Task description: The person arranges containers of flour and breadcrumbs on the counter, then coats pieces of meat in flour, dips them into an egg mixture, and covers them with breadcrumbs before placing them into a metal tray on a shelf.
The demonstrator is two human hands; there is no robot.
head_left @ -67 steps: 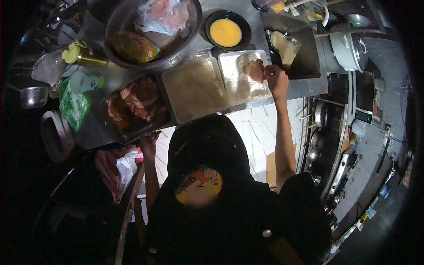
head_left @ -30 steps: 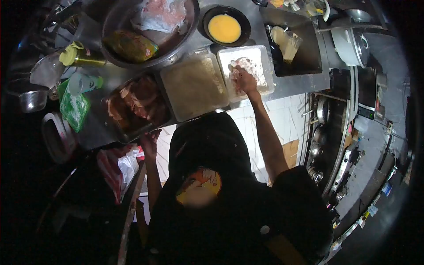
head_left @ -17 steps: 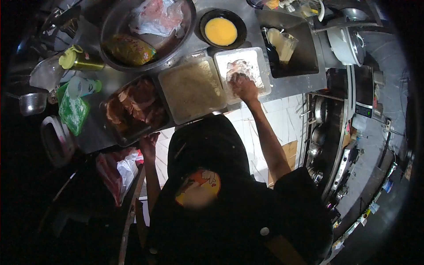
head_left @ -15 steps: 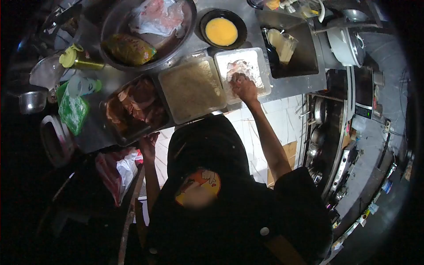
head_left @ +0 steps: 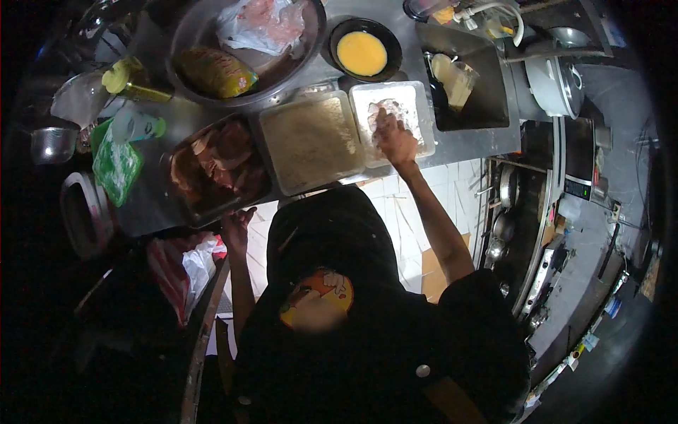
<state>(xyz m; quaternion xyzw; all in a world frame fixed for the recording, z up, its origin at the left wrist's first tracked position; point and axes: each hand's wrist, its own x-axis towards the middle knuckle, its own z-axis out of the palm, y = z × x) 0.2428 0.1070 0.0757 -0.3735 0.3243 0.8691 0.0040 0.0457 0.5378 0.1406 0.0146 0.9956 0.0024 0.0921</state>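
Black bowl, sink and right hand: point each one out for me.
Black bowl [head_left: 395,54]: head view, right inner wall.
Sink [head_left: 489,103]: head view, bare inside.
Right hand [head_left: 397,143]: head view, back of hand.

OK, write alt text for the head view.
Right hand in a tub of white powder on a metal counter; leftward, a tan-filled tub, then a tray of raw meat; behind, yellow liquid in a black bowl. Left hand near the tray.
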